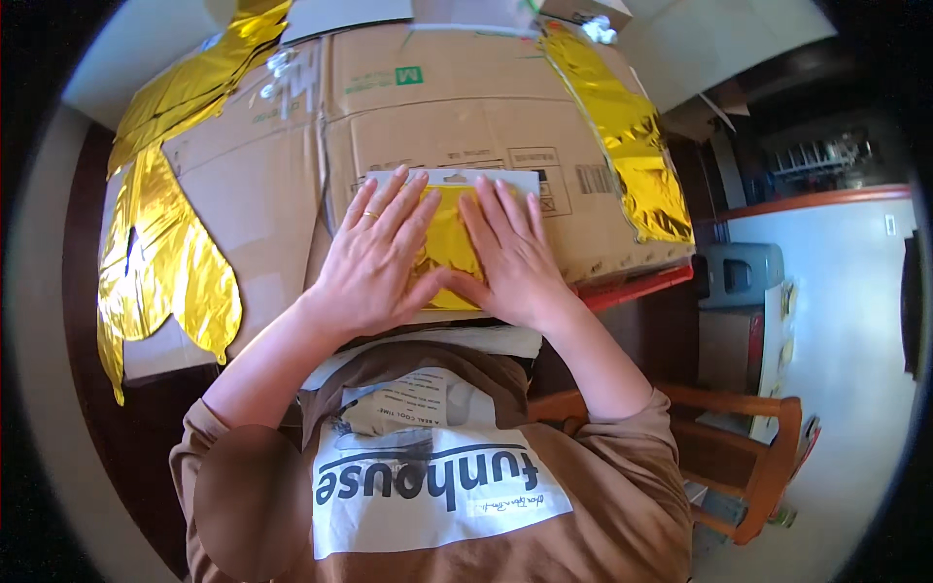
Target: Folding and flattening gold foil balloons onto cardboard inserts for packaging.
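My left hand [374, 262] and my right hand [508, 255] lie flat, fingers spread, side by side on a folded gold foil piece [448, 238] inside a clear packet with a white hanging header [457, 178]. The packet rests on flattened brown cardboard [437, 117] that covers the table. Both palms press down on the foil; neither hand grips anything. A ring shows on one finger of my left hand. Most of the packet is hidden under my hands.
Flat gold foil balloon shapes lie on the cardboard at the left [160, 262] and along the right edge [627, 126]. A red table edge [637, 287] shows at the right. A wooden chair [748, 457] stands at the lower right, next to a grey bin [739, 272].
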A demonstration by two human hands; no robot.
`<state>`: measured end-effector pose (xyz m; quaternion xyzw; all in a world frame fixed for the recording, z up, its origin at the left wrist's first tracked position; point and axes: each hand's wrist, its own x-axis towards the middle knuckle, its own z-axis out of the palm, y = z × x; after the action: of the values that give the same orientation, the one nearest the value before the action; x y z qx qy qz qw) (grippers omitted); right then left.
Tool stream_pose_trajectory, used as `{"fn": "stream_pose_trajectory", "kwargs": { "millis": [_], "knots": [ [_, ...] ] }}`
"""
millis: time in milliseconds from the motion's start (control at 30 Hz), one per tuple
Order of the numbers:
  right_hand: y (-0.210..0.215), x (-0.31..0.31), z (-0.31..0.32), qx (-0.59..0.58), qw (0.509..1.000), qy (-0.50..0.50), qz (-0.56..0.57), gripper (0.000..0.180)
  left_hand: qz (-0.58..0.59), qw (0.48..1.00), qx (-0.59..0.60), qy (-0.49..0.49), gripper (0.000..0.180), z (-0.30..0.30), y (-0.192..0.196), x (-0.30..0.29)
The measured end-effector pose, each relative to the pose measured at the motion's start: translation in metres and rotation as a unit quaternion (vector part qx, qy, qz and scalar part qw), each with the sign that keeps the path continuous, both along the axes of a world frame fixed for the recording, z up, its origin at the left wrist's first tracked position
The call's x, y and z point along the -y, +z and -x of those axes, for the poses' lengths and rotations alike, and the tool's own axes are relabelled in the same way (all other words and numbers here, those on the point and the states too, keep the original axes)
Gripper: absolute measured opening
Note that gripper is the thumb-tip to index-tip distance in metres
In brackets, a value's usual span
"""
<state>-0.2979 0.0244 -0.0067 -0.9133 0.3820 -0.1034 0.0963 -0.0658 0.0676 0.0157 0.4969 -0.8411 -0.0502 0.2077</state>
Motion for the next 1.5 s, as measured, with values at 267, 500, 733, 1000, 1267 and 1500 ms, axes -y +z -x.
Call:
{"fn": "stream_pose_trajectory", "kwargs": {
  "millis": [267,500,733,1000,1267,1500],
  "knots": [
    [0.008,0.005,0.057,0.23,0.968,-0.079,-0.062,0.075,-0.02,0.997,0.066,0.036,0.097,0.017,-0.032,0.003],
    [0.034,-0.022,0.053,0.23,0.962,-0.138,-0.043,0.069,-0.023,0.996,0.08,0.039,0.097,0.018,-0.032,0.003],
    [0.0,-0.01,-0.005,0.007,0.992,-0.127,0.008,0.076,-0.013,0.994,0.09,0.055,0.099,0.02,-0.032,0.002],
    [-0.003,-0.001,0.001,-0.048,0.992,-0.117,0.011,0.083,-0.031,0.995,0.06,0.078,0.104,0.02,-0.033,0.001],
    [-0.007,0.028,0.013,-0.069,0.995,-0.074,0.023,0.081,-0.048,0.995,0.032,0.084,0.101,0.02,-0.03,0.01],
    [-0.002,0.039,0.006,-0.072,0.996,-0.049,0.019,0.081,-0.02,0.992,0.034,0.118,0.102,0.019,-0.037,0.012]
  ]
}}
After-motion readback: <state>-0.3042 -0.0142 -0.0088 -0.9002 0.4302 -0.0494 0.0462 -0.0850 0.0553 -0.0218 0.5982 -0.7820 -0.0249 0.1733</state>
